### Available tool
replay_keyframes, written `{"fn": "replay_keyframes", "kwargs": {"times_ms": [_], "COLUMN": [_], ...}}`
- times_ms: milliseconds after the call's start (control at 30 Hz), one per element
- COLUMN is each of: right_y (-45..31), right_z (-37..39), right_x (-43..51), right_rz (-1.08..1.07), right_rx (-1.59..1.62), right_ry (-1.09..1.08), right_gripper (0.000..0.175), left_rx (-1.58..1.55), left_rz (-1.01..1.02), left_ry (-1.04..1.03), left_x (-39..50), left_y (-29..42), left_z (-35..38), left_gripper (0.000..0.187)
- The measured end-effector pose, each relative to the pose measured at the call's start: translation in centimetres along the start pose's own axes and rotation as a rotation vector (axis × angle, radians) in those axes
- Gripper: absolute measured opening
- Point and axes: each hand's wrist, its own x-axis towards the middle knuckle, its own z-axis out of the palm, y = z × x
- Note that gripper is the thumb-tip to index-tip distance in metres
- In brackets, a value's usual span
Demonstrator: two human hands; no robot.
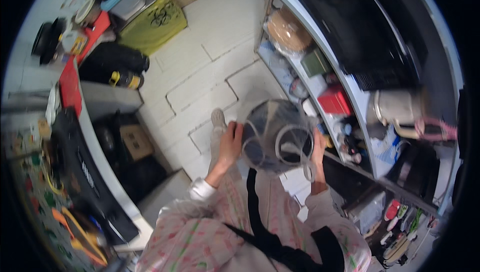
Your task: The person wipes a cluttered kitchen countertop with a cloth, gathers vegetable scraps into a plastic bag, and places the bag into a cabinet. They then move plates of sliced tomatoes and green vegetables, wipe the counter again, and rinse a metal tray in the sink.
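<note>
A large round container (268,118), dark with grey, see-through parts, is held in front of my body at about waist height. Pale rings and a loop show on its near side; blur keeps its exact kind from being told. My left hand (229,146) grips its left side. On the opposite side my right hand (318,146) holds the rim region, its fingers partly hidden. Below the container a white paper or card (296,185) shows against my patterned clothing. A black strap (255,200) hangs down my front.
At right stands a shelf unit (360,118) with a red box (335,100), a metal pot (397,106) and a black appliance (348,20). A desk (101,167) at left bears a black case (86,174). Tiled floor (202,92) runs between them, towards a yellow cloth-covered stand (161,24).
</note>
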Motion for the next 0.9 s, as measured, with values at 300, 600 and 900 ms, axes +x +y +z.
{"fn": "replay_keyframes", "kwargs": {"times_ms": [300,600,900], "right_y": [17.9,38.1,53.0], "right_z": [16.6,24.1,25.3], "right_x": [21.3,36.9,44.1], "right_rz": [0.002,0.142,0.128], "right_rx": [-0.017,-0.002,0.024], "right_ry": [-0.256,-0.305,-0.324], "right_gripper": [0.033,0.036,0.039], "left_rx": [0.052,-0.033,0.124], "left_rz": [-0.205,-0.188,-0.154], "left_ry": [0.049,0.004,-0.091], "left_x": [21.0,43.1,55.3], "left_y": [-18.2,-40.4,-54.3], "left_z": [1.7,8.6,15.0], "left_gripper": [0.03,0.033,0.037]}}
